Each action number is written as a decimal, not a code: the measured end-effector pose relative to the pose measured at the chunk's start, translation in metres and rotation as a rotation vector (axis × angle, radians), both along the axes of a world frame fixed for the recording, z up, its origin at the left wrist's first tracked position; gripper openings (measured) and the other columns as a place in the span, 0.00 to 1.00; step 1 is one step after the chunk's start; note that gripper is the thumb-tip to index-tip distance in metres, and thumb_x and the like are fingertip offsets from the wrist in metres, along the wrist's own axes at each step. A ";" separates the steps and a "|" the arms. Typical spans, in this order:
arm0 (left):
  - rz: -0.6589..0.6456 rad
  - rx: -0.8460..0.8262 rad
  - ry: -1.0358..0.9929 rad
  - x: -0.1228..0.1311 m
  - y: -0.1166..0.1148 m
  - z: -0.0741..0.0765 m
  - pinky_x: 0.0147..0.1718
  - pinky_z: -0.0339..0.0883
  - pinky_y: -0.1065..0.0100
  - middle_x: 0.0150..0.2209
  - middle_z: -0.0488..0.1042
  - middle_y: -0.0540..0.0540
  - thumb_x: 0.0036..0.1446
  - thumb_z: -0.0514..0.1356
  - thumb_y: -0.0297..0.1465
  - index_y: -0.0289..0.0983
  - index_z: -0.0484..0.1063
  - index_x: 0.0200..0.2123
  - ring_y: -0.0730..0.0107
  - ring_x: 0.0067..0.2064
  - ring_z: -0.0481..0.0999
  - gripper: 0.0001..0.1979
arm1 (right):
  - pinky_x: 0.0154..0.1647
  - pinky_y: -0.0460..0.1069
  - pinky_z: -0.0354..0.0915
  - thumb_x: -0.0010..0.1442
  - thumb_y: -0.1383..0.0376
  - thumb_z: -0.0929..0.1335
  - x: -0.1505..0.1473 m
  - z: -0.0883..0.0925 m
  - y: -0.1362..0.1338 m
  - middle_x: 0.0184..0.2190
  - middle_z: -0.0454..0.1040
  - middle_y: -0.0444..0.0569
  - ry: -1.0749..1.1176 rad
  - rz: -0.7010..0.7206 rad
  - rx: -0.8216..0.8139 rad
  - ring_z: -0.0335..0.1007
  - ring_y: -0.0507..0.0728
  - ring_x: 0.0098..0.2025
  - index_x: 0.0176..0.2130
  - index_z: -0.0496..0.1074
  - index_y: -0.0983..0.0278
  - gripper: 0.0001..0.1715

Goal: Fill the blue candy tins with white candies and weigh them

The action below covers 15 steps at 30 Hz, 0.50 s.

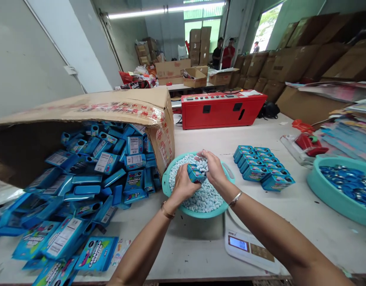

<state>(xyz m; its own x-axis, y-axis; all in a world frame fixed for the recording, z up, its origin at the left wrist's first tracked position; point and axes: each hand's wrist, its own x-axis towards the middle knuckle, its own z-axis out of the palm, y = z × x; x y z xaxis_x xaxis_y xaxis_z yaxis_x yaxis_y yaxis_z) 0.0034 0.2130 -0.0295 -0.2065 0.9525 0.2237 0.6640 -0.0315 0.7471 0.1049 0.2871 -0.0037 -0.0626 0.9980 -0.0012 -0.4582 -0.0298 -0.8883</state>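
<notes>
My left hand [183, 186] grips a small blue candy tin [196, 174], tilted over a turquoise basin [197, 215]. Pale blue candies [207, 200] fill much of that basin. Cupped beside the tin's far end, my right hand [215, 166] holds a handful of the same candies. The fingers of the right hand are curled, and some candies show between them and the tin. How full the tin is, I cannot see.
A cardboard box [168, 139] on its side spills blue tins leftward. Two rows of tins [256, 171] stand at right, near a basin of blue lids [328, 206]. A digital scale [251, 248] reads 0.0. Behind is a red machine [218, 113]. People stand far back.
</notes>
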 end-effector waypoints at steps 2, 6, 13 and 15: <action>0.025 0.018 -0.034 0.000 0.000 -0.001 0.55 0.62 0.56 0.49 0.68 0.40 0.37 0.68 0.26 0.35 0.62 0.51 0.52 0.54 0.69 0.35 | 0.45 0.53 0.70 0.46 0.54 0.74 -0.002 0.003 -0.001 0.29 0.75 0.45 0.002 0.005 -0.005 0.74 0.59 0.38 0.26 0.72 0.61 0.15; 0.038 0.056 -0.084 -0.001 -0.001 -0.004 0.54 0.63 0.56 0.49 0.68 0.42 0.37 0.68 0.26 0.37 0.62 0.51 0.53 0.54 0.69 0.34 | 0.44 0.53 0.70 0.44 0.52 0.75 -0.002 0.008 -0.002 0.29 0.75 0.45 0.008 0.005 0.008 0.74 0.59 0.38 0.25 0.72 0.61 0.17; 0.043 0.082 -0.153 0.001 -0.007 -0.006 0.53 0.65 0.54 0.50 0.72 0.41 0.39 0.69 0.28 0.38 0.62 0.53 0.53 0.52 0.73 0.36 | 0.43 0.51 0.69 0.41 0.52 0.75 -0.001 0.018 -0.004 0.30 0.76 0.44 0.008 0.034 -0.030 0.76 0.57 0.36 0.25 0.73 0.62 0.17; 0.052 0.069 -0.156 0.000 -0.009 -0.006 0.53 0.66 0.53 0.49 0.73 0.41 0.40 0.70 0.30 0.37 0.62 0.53 0.52 0.51 0.74 0.36 | 0.43 0.50 0.68 0.42 0.52 0.75 0.001 0.021 -0.004 0.31 0.76 0.44 0.019 0.043 -0.052 0.77 0.57 0.36 0.25 0.72 0.61 0.17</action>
